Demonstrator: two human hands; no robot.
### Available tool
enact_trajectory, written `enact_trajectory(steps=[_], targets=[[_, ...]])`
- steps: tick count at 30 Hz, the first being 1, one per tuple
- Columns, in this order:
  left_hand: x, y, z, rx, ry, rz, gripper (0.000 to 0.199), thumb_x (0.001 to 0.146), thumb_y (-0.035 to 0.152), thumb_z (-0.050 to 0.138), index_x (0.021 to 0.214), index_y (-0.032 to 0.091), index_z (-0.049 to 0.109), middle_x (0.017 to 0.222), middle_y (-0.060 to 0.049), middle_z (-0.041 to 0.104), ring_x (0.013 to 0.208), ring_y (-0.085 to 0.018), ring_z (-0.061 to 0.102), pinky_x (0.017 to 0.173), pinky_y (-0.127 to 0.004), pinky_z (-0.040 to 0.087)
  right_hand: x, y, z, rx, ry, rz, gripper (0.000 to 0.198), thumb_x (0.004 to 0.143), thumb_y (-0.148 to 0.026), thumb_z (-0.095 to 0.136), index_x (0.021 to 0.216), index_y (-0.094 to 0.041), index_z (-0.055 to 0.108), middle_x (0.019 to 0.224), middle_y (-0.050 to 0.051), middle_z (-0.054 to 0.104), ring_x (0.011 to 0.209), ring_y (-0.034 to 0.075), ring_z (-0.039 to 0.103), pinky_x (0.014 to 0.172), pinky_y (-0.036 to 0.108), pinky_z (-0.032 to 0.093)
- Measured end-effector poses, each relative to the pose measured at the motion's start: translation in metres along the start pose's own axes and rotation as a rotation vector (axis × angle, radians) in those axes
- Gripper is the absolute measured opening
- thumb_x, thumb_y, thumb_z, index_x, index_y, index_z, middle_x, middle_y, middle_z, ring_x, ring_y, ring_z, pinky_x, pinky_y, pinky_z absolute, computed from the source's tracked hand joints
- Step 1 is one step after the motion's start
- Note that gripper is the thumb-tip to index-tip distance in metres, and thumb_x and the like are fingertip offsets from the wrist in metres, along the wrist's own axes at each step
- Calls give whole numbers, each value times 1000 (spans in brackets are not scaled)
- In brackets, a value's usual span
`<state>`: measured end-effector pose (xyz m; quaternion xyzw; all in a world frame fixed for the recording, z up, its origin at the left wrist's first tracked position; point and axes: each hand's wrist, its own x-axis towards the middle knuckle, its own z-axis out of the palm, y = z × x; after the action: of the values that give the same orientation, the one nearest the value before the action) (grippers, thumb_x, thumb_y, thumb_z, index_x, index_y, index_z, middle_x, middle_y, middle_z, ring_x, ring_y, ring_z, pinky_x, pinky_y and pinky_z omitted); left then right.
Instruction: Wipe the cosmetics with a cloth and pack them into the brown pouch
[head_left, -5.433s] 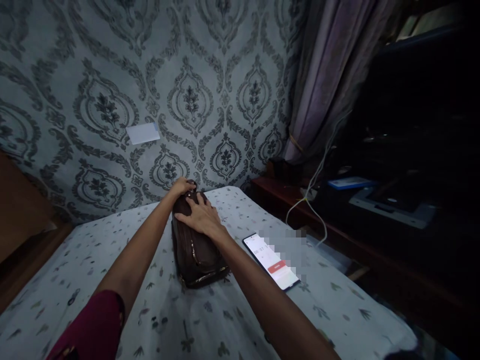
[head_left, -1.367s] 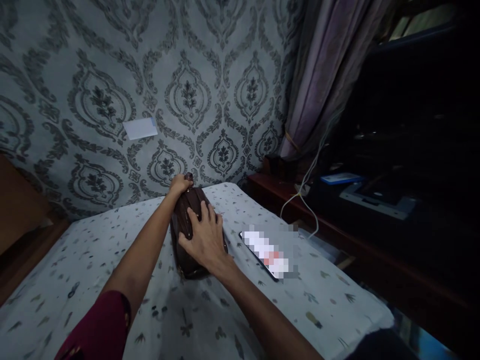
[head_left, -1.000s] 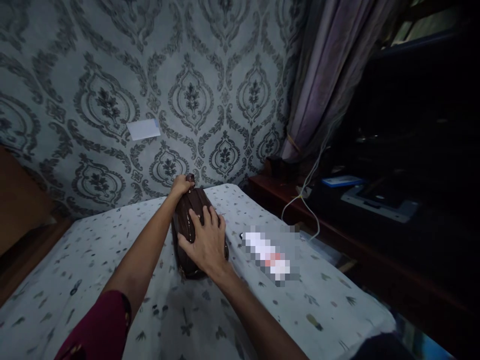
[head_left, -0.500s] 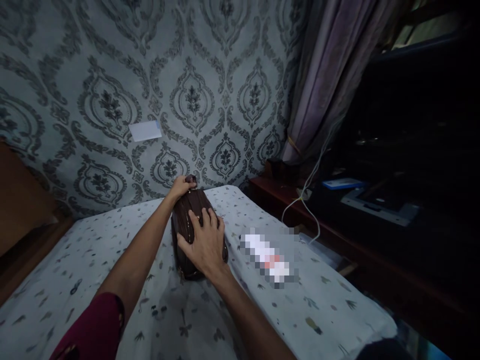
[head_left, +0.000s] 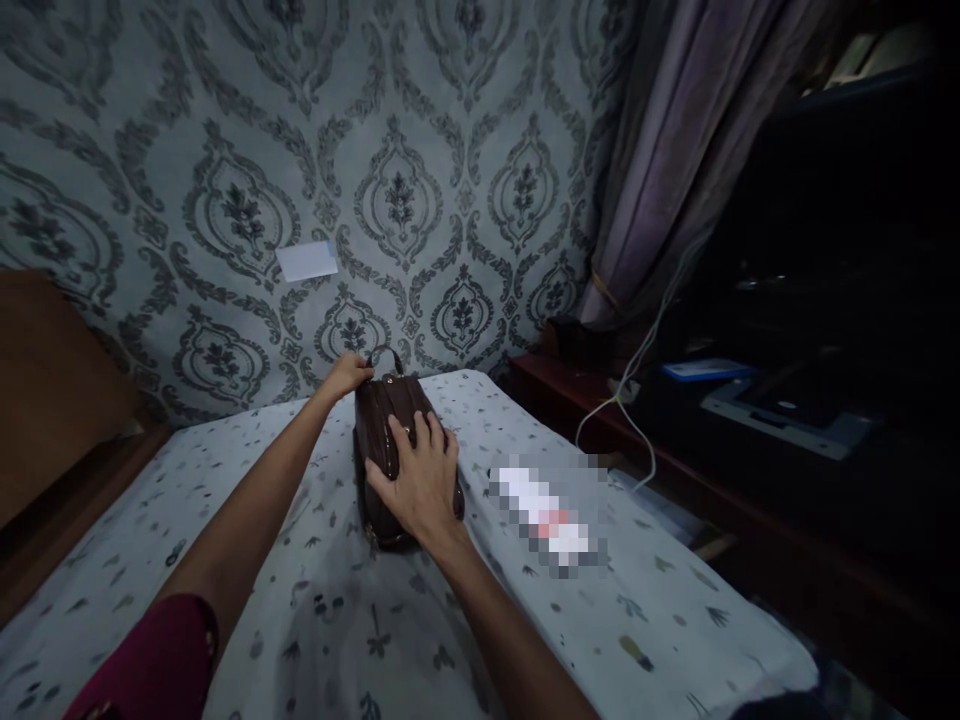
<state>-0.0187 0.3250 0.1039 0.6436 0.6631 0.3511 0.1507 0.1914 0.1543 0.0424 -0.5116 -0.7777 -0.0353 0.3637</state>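
Observation:
A dark brown leather-look bag [head_left: 381, 405] with zips and metal fittings lies on a bed's patterned white sheet [head_left: 315, 600]. Its short carry handle [head_left: 387, 352] arches up at the far end. My left hand [head_left: 349, 375] is closed at the bag's far left corner, beside the handle; its fingertips are partly hidden, and they appear to pinch the bag's edge. Across the upper face of the bag rests my right hand [head_left: 421, 475], fingers spread and flat.
Right of the bag lies a blurred-out whitish item [head_left: 544, 515]. Patterned wallpaper with a white card [head_left: 307, 261] stands behind. A brown board [head_left: 60, 390] is at left. On the right are a dark red ledge [head_left: 551, 395], white cables [head_left: 637, 370] and a purple curtain [head_left: 660, 150].
My left hand has let go of the carry handle and shifted left to the bag's corner; the handle now stands up free. My right hand stays on the bag. The view has turned slightly left.

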Motion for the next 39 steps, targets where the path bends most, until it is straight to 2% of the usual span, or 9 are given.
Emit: enact_trajectory(steps=[6,14,19,24,30,39], targets=[[-5,3,7,38,77,1,18,70,27,64,54,19,60,50,2,51,68,-17,52,61,-25,32,0,0,-2,4,-24,7,65,89,-54,63,145,-22,54,151,21,50,144,37,37,115,55,24],[-14,0,16,-122,90,-11,19,71,36,65,67,18,68,59,0,61,69,-18,56,63,-26,39,0,-1,-3,-4,-38,7,66,91,-56,60,146,-21,53,152,21,49,145,37,37,115,55,24],[-18,0,13,-200,53,-20,20,68,36,64,63,17,65,58,1,59,65,-17,53,63,-27,37,-1,-1,-4,6,-38,13,66,90,-56,60,145,-21,53,152,21,49,145,37,36,115,55,24],[-9,9,16,-217,22,-25,17,61,33,70,65,17,63,59,3,57,64,-15,51,63,-27,36,-1,-1,-3,15,-36,7,67,91,-56,60,147,-21,52,152,21,48,145,36,37,116,55,24],[7,22,33,-247,-23,-35,25,58,34,75,74,17,68,62,2,63,64,-15,57,64,-26,42,-2,0,-2,11,-27,4,67,90,-58,61,146,-22,52,153,21,48,145,36,36,116,56,23],[19,24,52,-121,-11,-67,18,57,29,78,64,18,66,52,1,59,59,-17,57,57,-27,40,-1,0,-4,23,-32,11,67,90,-58,60,146,-22,53,153,21,48,145,36,37,116,56,23]])
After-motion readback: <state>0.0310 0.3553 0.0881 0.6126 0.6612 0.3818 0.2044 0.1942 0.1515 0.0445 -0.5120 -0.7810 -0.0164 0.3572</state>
